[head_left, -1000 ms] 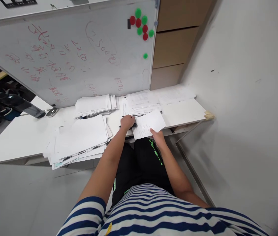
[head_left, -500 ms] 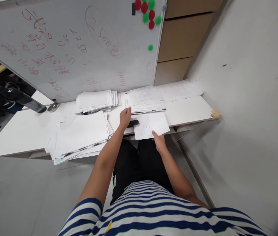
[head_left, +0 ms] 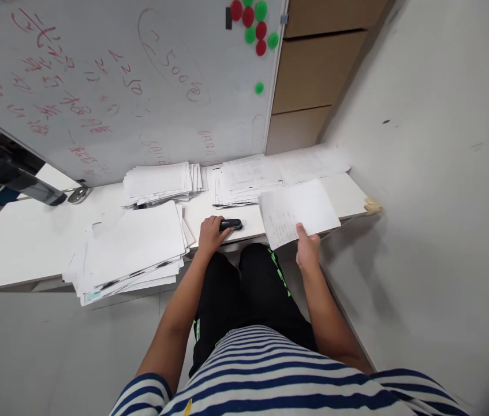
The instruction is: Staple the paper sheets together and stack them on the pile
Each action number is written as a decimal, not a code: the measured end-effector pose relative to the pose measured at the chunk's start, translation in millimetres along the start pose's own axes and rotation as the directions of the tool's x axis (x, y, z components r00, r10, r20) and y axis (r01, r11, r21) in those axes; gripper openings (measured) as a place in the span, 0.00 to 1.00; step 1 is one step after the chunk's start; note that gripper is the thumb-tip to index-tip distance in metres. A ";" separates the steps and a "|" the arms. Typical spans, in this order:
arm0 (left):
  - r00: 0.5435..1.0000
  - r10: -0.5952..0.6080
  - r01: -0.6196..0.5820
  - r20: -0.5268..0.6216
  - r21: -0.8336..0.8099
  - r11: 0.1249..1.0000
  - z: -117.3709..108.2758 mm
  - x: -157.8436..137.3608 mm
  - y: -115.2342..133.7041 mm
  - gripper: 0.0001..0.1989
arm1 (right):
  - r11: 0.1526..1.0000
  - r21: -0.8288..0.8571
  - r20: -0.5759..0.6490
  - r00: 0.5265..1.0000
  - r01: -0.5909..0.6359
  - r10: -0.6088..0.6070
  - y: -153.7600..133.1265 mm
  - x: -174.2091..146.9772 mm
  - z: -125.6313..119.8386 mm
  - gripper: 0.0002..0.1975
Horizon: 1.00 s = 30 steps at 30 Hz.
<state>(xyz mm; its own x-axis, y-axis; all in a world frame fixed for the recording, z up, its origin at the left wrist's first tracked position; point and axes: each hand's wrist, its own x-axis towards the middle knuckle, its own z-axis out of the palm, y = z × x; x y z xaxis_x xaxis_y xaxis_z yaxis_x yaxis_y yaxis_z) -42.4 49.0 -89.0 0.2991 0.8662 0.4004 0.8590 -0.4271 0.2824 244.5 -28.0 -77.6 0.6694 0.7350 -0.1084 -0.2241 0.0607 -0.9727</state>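
Observation:
My left hand (head_left: 212, 234) is closed around the left end of a black stapler (head_left: 233, 224), which lies on the white desk (head_left: 250, 218) near its front edge. In my right hand (head_left: 308, 245) a white sheet of paper (head_left: 302, 205) with faint writing is pinched at its lower edge, thumb on top. The sheet is held over the desk's front edge. Behind it sits a stack of printed papers (head_left: 248, 173). Left of my left hand lies a large pile of papers (head_left: 135, 245), its corner jutting over the front edge.
A smaller paper stack (head_left: 157, 182) stands against the whiteboard (head_left: 131, 121). Further left are a dark bottle (head_left: 23, 180) and a small round metal object (head_left: 78, 195). Cardboard boxes (head_left: 317, 72) and a wall (head_left: 435, 202) bound the right side.
My right hand has moved the sheet to the right and raised it, away from the stapler. My left hand has come down onto the stapler's left end.

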 end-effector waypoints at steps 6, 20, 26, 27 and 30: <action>1.000 -0.024 0.024 -0.001 0.014 1.000 -2.4 -1.4 1.0 0.19 | 0.998 -0.010 -0.008 0.998 -0.058 0.058 5.5 -12.8 2.4 0.17; 0.999 -0.045 0.044 0.017 0.014 0.999 -2.3 -1.9 3.9 0.21 | 0.977 0.169 0.191 0.977 -0.128 0.095 -12.0 -17.6 44.5 0.21; 0.997 -0.074 0.073 0.024 0.033 0.997 -1.5 -5.0 8.3 0.23 | 0.961 0.080 0.472 0.859 -0.264 0.197 -18.8 2.1 162.8 0.16; 0.996 -0.079 0.078 0.034 0.035 0.996 -1.3 -5.9 9.5 0.24 | 0.953 0.039 0.527 0.816 -0.301 0.236 -16.6 1.6 189.3 0.15; 0.996 -0.049 0.047 0.081 0.034 0.998 0.9 -6.4 10.9 0.27 | 0.941 -0.050 0.573 0.762 -0.335 0.302 -7.9 -10.3 270.6 0.13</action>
<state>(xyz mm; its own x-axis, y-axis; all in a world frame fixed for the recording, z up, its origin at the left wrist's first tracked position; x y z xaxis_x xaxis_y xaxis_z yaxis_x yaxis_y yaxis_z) -34.6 39.0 -89.2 0.2889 0.9042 0.3145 0.8855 -0.3773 0.2712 47.8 146.7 -13.3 0.0363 0.9654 -0.2582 -0.3995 -0.2228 -0.8892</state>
